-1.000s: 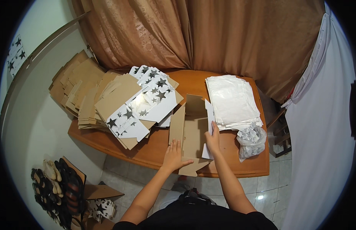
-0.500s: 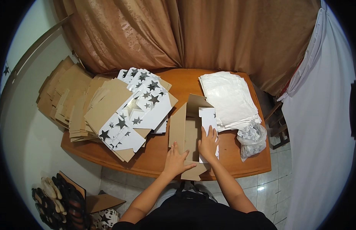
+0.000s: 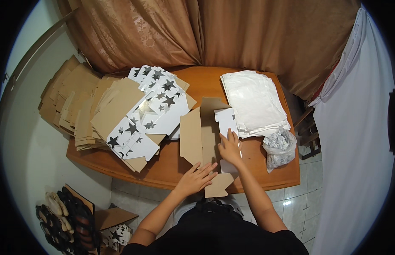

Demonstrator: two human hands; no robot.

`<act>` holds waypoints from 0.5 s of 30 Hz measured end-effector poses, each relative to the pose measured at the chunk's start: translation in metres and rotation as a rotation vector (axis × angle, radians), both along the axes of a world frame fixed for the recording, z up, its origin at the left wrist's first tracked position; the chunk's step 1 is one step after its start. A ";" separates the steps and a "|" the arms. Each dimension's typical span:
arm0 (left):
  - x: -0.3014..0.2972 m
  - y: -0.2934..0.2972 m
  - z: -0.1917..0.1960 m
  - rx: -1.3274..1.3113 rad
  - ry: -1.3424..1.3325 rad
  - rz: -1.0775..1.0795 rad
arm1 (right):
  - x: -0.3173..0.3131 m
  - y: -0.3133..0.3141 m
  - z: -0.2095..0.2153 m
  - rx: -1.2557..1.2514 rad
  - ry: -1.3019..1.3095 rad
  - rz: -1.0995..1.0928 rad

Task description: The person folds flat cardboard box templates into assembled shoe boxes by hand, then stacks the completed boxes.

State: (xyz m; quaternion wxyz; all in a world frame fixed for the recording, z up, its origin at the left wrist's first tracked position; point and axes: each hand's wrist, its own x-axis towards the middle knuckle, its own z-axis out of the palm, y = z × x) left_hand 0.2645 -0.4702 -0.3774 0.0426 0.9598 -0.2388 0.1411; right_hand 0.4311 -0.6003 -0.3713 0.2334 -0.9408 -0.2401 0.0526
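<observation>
A brown cardboard box (image 3: 191, 137) with its flaps spread stands in front of me near the table's front edge. Its right flap (image 3: 226, 120) shows a white face with a dark star. My left hand (image 3: 196, 177) lies on the near left corner of the box, fingers spread, beside the near flap (image 3: 218, 185). My right hand (image 3: 230, 147) rests on the white flap with its fingers stretched out. Neither hand grips anything that I can see.
Flat box blanks (image 3: 89, 97), some white with dark stars (image 3: 157, 121), are piled on the left of the wooden table (image 3: 163, 172). White paper sheets (image 3: 254, 102) lie at the right, with a clear bag of silvery packets (image 3: 279, 148) nearer. Shoes (image 3: 63, 216) sit below left.
My left hand has shifted right along the near end of the box. The box sits slightly turned, and my right hand has moved a little up and left on the white flap.
</observation>
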 end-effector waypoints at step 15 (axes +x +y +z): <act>0.002 -0.002 0.018 -0.379 0.007 -0.010 | 0.002 -0.022 0.001 0.106 -0.064 0.125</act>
